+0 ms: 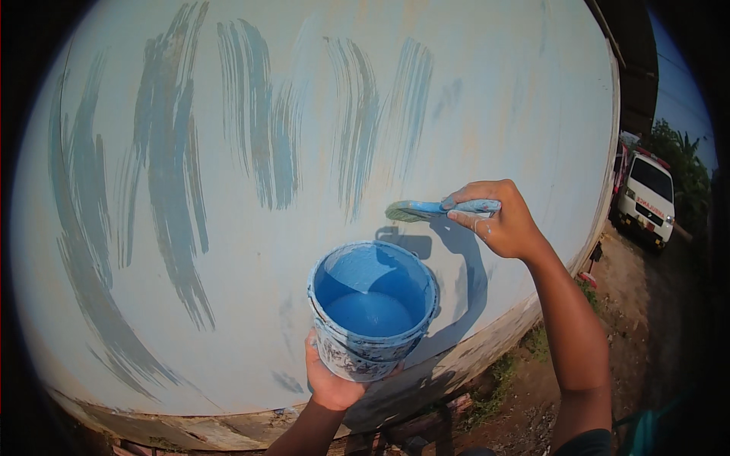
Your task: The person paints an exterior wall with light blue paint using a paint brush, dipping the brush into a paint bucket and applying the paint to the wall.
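Note:
My left hand [333, 380] cups a paint bucket [357, 351] from below; part of the hand is hidden behind it. Light blue paint [368, 313] lies inside, and dried smears coat the bucket's rim and outer wall. To the upper right of the bucket, my right hand [493, 220] grips the blue handle of a paintbrush [445, 207]. The brush is held roughly level, its paint-covered bristles pointing left, close to the pale wall [304, 228]. Whether the bristles touch the wall I cannot tell. Broad grey-blue strokes [171, 144] streak the wall's left and middle.
A rough bare strip [228, 429] runs along the wall's foot. Grass [494, 387] and dirt ground [525, 418] lie at the lower right. Beyond the wall's right edge, a white van [646, 196] with red markings stands near trees [680, 152]. My arm and the bucket cast shadows on the wall.

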`<state>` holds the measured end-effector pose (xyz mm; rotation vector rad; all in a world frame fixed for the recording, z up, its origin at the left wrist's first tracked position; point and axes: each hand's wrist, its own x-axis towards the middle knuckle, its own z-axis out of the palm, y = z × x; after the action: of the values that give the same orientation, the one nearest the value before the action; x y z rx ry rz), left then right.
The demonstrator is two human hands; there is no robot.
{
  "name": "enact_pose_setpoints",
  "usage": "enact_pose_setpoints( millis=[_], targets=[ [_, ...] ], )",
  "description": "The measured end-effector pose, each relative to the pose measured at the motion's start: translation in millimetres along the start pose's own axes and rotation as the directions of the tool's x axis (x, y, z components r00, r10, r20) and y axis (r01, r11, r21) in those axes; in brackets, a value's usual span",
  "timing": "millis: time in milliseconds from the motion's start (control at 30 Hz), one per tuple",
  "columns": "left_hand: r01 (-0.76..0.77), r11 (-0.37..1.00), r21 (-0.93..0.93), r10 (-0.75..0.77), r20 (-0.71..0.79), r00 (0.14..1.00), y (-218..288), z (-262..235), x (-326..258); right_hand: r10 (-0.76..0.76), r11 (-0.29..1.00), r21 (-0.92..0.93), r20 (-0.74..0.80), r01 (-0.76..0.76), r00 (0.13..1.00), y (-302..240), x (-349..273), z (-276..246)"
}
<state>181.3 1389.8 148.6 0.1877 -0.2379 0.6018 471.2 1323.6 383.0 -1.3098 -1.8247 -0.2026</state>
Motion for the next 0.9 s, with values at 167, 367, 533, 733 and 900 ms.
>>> enact_pose_setpoints(
  millis=[167, 367, 533, 733, 900],
  targets=[
    [0.039, 0.999, -0.013, -0.038, 0.046, 0.998, -8, 20, 17, -0.118, 0.991, -0.110, -0.382, 0.082, 0.917, 12, 34, -39],
    [-0.002, 0.997, 0.077, -0.024, 0.337, 0.941, -8, 69, 45, -0.458, 0.869, -0.386, -0.393, 0.309, 0.797, -2, 136, -118],
    [-0.117, 0.987, 0.114, 0.127, -0.081, 0.989, -30, 163, 64, -0.454, 0.891, -0.227, -0.409, 0.394, 0.791, -34, 241, -213],
    [-0.122, 0.992, -0.036, 0.120, -0.059, 0.991, -42, 255, 80, -0.543, 0.839, -0.117, -0.253, 0.532, 0.801, -54, 258, -218],
    [-0.064, 0.988, -0.144, 0.064, -0.004, 0.998, -46, 302, 94, -0.462, 0.869, -0.228, -0.059, 0.439, 0.885, -46, 245, -204]
  ],
)
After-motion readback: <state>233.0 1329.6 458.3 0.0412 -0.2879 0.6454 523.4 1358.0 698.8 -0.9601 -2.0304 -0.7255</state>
